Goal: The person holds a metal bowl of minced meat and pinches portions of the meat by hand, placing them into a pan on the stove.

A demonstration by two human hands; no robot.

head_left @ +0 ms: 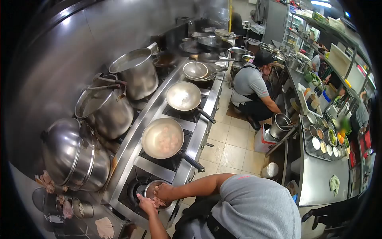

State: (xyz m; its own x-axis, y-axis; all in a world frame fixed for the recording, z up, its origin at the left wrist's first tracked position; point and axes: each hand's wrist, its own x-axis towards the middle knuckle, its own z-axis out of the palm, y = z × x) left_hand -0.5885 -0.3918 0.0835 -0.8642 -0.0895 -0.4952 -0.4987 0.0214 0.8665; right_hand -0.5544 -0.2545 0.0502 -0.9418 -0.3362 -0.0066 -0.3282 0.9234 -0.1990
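Observation:
A metal pot (170, 204) sits at the near end of the stove, with pinkish raw meat (160, 202) in it. My right hand (163, 192) reaches down into the pot, fingers curled in the meat. At the pot's near rim, my left hand (147, 204) grips the edge with the thumb raised. Just beyond, a frying pan (150, 131) with a black handle holds cloudy liquid and pale pink pieces. Behind it stands another pan (184, 96) with a shiny, light inside.
Large stockpots (137, 75) and a domed steamer (75, 155) line the wall side. A co-worker (250, 83) crouches in the aisle beside a red and white container (263, 139). Across the aisle, a counter (318, 183) bears a tray of small containers and a green cloth (334, 184).

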